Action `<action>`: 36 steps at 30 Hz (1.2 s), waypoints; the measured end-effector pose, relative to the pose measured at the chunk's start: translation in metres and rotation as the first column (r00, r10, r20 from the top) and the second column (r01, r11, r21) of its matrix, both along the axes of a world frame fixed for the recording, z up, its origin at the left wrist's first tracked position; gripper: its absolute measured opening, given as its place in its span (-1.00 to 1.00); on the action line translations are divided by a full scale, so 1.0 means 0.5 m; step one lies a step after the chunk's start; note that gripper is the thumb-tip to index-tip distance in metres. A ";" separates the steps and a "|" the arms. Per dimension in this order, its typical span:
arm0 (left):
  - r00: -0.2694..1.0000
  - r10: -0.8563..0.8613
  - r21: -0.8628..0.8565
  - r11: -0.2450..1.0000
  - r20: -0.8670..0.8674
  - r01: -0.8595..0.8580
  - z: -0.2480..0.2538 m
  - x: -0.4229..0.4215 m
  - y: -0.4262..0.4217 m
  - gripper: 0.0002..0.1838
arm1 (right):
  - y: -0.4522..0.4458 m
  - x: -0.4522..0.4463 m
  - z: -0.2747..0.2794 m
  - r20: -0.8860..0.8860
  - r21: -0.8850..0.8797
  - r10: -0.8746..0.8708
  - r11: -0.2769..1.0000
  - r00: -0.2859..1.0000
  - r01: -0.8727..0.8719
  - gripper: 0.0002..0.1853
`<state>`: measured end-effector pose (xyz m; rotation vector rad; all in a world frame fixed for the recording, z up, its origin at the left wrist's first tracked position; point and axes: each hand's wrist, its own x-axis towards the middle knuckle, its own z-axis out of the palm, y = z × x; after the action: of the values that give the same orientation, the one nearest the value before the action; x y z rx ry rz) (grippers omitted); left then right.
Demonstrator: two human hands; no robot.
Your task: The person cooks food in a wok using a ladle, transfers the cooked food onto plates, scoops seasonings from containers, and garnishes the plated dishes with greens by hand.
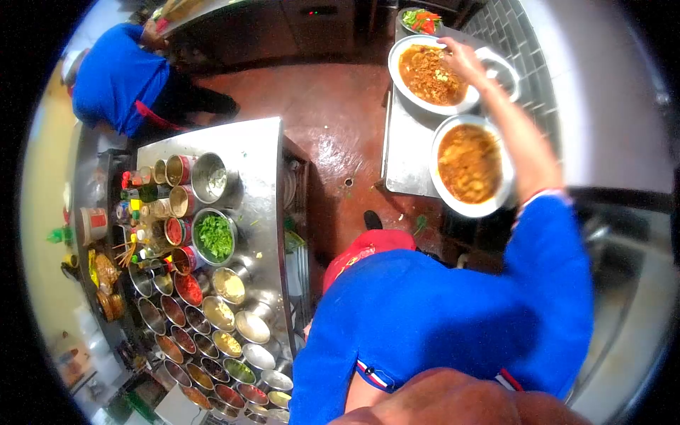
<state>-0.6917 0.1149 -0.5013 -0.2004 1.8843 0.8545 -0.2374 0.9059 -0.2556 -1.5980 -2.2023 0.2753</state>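
My right hand [462, 61] reaches over a large white bowl of reddish-brown stew [429, 74] topped with minced bits. Its fingers are drawn together above the bowl's right side; anything held in them is too small to make out. Pale green bits lie on the stew below the fingers. A second white bowl of orange-red stew [469, 164] stands nearer to me, beside my forearm. Partly behind my wrist is a smaller white bowl [504, 72]. My left hand is not in view; only the blue left sleeve shows at the bottom.
A plate of sliced green and red vegetables [423, 21] sits at the far end of the steel side table [409, 152]. On the left, a steel counter [258, 152] carries chopped greens [214, 237], cans and several ingredient tins. Another person in blue [120, 81] bends at the upper left.
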 end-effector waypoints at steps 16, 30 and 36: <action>0.958 0.276 0.021 0.961 -0.074 -0.275 0.045 0.099 -0.087 -0.58 | -0.111 -0.206 -0.067 0.352 -0.160 0.207 0.974 0.913 -0.160 -0.78; 0.956 0.295 -0.029 0.955 -0.001 -0.294 -0.042 0.178 -0.297 -0.70 | -0.691 -1.212 -0.159 0.099 -0.318 0.948 0.319 0.303 -0.893 -0.83; 0.873 0.482 -0.035 0.876 0.072 -0.481 -0.021 0.242 -0.355 -0.71 | -0.757 -1.281 -0.260 0.200 -0.384 0.906 0.422 0.373 -0.821 -0.80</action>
<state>-0.5707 -0.0627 -0.5117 -0.7300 1.7908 1.1454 -0.8780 0.5274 -0.3855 -0.3239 -3.2824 0.5519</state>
